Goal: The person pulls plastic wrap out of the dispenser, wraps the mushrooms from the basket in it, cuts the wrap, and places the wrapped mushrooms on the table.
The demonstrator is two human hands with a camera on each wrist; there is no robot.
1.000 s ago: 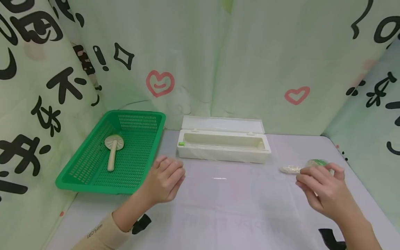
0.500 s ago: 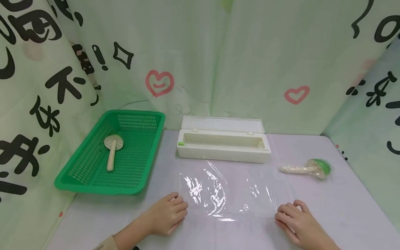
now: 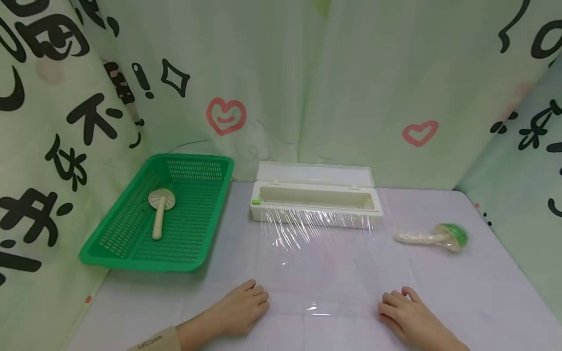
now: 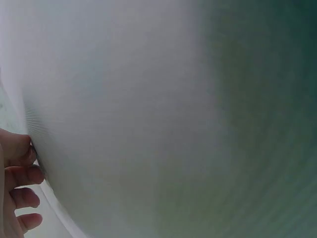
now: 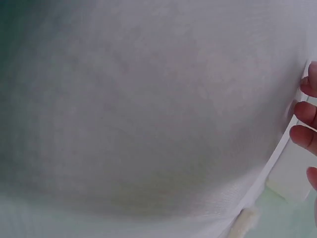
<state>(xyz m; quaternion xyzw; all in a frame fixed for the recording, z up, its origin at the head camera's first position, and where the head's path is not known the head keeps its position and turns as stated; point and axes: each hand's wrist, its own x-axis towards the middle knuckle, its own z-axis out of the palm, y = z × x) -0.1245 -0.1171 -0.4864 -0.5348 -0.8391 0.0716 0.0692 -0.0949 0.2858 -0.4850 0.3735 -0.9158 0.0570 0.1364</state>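
Cling film: The clear plastic film (image 3: 287, 236) lay across the middle of the frame, from the front wall of the long white box down to between the hands.
Left hand: At lower left of centre, the left hand (image 3: 244, 309) pinched the film's near side, thumb and forefinger together.
Right hand: At lower right of centre, the right hand (image 3: 406, 316) had its fingers bent and seemed to pinch the opposite side; the hold itself was hard to see.
Just changed: A second earlier both hands were higher up; they had come down towards me, and the shiny creases, mid-table half a second before, now ran over the box's front.
What it meant: I judged the film drawn out, though not smooth at its far end.
White box: The long white box (image 3: 316, 215) stood upper centre, lid up.
Wrapped mushroom: The green-capped mushroom (image 3: 432, 238) lay at right, its stalk in crinkled film.
Basket: At left, the green basket (image 3: 136, 266) held a pale mushroom (image 3: 160, 209).
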